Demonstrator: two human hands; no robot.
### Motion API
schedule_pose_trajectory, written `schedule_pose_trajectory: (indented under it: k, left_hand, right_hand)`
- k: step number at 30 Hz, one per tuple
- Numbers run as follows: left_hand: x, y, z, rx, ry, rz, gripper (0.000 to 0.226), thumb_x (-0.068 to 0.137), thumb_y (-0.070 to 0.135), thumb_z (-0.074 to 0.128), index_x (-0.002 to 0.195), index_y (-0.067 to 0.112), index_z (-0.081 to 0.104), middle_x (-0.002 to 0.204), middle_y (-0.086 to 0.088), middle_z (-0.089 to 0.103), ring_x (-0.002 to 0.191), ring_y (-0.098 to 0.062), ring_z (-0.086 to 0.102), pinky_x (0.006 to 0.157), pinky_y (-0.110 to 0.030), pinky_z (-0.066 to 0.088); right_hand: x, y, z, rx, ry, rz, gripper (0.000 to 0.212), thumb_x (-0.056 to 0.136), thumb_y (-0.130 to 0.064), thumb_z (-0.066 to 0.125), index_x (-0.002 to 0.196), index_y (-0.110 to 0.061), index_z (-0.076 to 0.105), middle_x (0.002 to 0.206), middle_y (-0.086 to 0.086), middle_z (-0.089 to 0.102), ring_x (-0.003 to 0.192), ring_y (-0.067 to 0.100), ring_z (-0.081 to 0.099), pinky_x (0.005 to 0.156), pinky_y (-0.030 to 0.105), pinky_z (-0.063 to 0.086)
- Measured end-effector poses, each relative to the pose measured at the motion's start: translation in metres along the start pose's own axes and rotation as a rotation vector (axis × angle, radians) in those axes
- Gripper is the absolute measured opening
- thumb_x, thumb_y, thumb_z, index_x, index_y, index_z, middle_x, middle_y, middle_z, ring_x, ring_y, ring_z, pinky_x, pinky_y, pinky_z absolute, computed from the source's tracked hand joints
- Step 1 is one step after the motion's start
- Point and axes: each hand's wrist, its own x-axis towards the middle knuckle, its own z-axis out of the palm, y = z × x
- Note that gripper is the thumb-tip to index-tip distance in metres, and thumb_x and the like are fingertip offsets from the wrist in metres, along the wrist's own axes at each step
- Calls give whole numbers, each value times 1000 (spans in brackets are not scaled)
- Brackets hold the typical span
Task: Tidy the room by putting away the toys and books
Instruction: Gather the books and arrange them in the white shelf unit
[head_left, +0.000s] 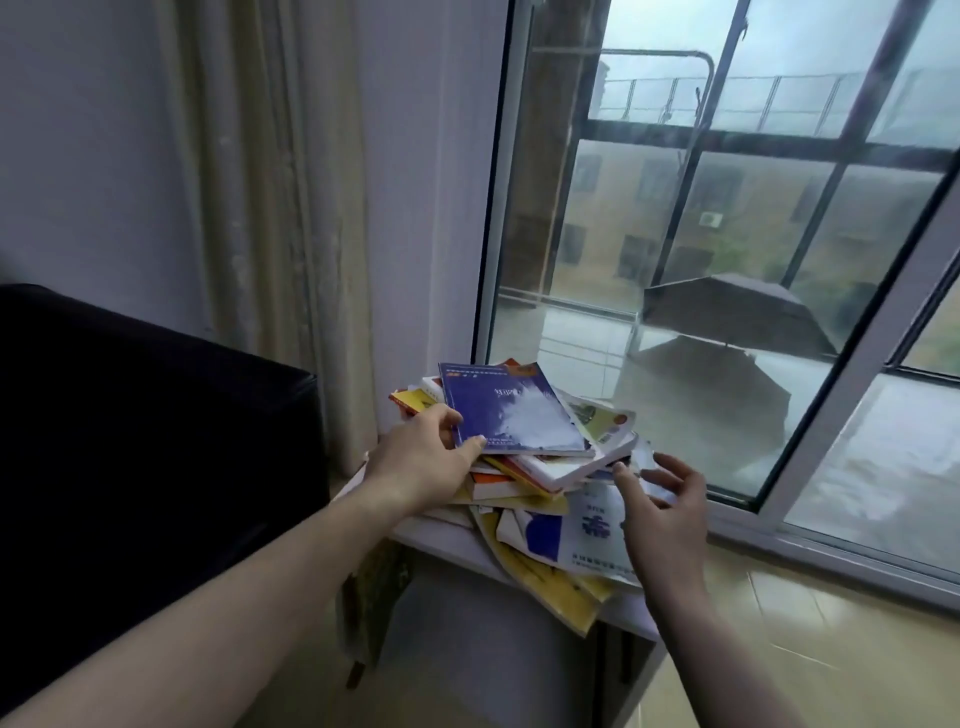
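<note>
- A dark, almost black block of furniture (145, 431) fills the left side, its top edge sloping down toward the middle of the view.
- Behind it hangs a pale beige curtain (270, 218) in long folds against a white wall (78, 130).
- The left forearm reaches in from the lower left, and the left hand (423, 460) grips the near left corner of a blue book (511, 408), thumb on the cover and fingers curled against the book's left edge.
- The blue book lies on top of an untidy pile of books (540, 483), tilted so its far corner points toward the window.
- Under it the pile fans out: yellow and red spines stick out to the left, a thick white-edged book sits just below the blue one, and a book with a green and yellow cover pokes out to the right.
- The pile rests on the corner of a white windowsill (447, 540), beside the wall; a yellow book (550, 582) and a white-and-blue booklet (576, 535) hang over the sill's front edge.
- The right hand (662, 512) is at the right side of the pile, fingers spread and relaxed, holding nothing; the fingertips lie at the edges of the lower books, though whether they touch is hard to tell.
- To the right, a sliding window (727, 260) with a pale frame (852, 374) shows blurred buildings and a railing outside.
- The sill runs on along the lower right as a shiny yellowish surface (831, 597).
</note>
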Motion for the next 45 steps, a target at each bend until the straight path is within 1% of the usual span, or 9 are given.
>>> schedule_pose_trajectory:
  k: [4, 7, 13, 17, 22, 28, 37, 41, 45]
  left_hand:
    - [14, -3, 3, -145, 102, -106, 45, 92, 45, 73, 126, 34, 46, 115, 4, 68, 99, -14, 69, 88, -44, 61]
    - [19, -9, -7, -337, 125, -218, 53, 93, 34, 75, 138, 26, 48, 120, -2, 65, 101, -19, 67, 88, -43, 59]
    - [-2, -51, -29, -711, 180, -263, 38, 104, 21, 59, 142, 18, 56, 100, -7, 71, 67, -9, 68, 49, -22, 50]
    - [-22, -72, -30, -836, 330, -245, 35, 108, 21, 52, 143, 22, 55, 108, -10, 71, 85, -15, 72, 56, -24, 54]
    - [-31, -87, -36, -943, 356, -241, 37, 110, 20, 47, 147, 23, 51, 120, -8, 70, 106, -23, 72, 76, -36, 58]
    - [-35, -108, -49, -962, 437, -273, 38, 111, 22, 44, 148, 22, 50, 123, -12, 68, 107, -25, 69, 74, -36, 56]
    - [-35, -107, -53, -974, 364, -267, 34, 110, 20, 44, 144, 18, 52, 123, -12, 68, 110, -28, 69, 79, -38, 58]
    - [-39, -101, -51, -954, 363, -254, 28, 110, 19, 45, 137, 21, 53, 120, -8, 68, 107, -26, 70, 77, -35, 58]
    - [-44, -99, -50, -920, 339, -227, 27, 108, 20, 49, 135, 23, 52, 121, -7, 68, 108, -25, 71, 75, -33, 60]
  right_hand:
    - [10, 8, 7, 46, -44, 138, 62, 88, -47, 74, 136, -27, 41, 115, -6, 60, 100, 18, 67, 70, 36, 57]
    - [17, 9, 15, 108, -76, 259, 61, 87, -49, 76, 130, -29, 38, 110, -4, 62, 100, 21, 69, 65, 33, 56]
    - [20, 7, 32, 17, -120, 306, 76, 77, -53, 83, 135, -23, 44, 115, -1, 66, 98, 19, 70, 63, 32, 59]
    - [15, 8, 42, -10, -162, 368, 79, 78, -53, 82, 137, -23, 39, 114, 6, 69, 72, 18, 77, 53, 28, 57]
    - [9, 1, 46, 179, -190, 459, 61, 90, -32, 76, 141, -13, 49, 107, 15, 74, 65, 17, 75, 51, 24, 55]
    - [4, -8, 43, 299, -119, 465, 41, 94, -22, 65, 133, -15, 53, 112, 15, 70, 96, 29, 71, 60, 32, 56]
    - [1, -17, 45, 385, -132, 580, 30, 98, -23, 64, 126, -19, 51, 109, 15, 71, 92, 27, 69, 43, 25, 55]
    - [1, -15, 38, 335, -17, 439, 16, 101, -20, 57, 116, -16, 60, 109, 13, 70, 95, 26, 68, 50, 29, 59]
    - [0, -7, 22, 390, 122, 297, 20, 90, -37, 60, 108, -34, 66, 124, 25, 66, 105, 37, 65, 97, 54, 53]
